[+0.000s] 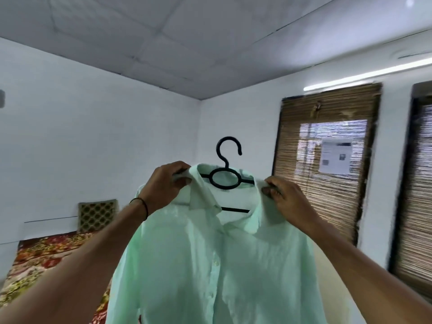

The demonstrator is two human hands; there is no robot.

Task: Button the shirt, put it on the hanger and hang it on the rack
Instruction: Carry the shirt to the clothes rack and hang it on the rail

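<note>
I note: mint shirt (210, 265) hangs on black hanger (225, 177), held aloft. My left grip (163, 181) pinches one shoulder by the collar, right grip (285, 197) the other. Patterned bed (46, 251) lower left; bamboo blinds (327, 108) right.

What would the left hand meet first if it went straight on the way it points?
The left hand grips the shirt; straight on, it would likely meet the hanger first, though depth is unclear.

Home bedroom: floral bed cover (46, 256) and cushion (98, 215) lower left of the left hand (163, 183); bamboo window blinds (327, 108) right of the right hand (285, 197); tube light (367, 76) above.
</note>
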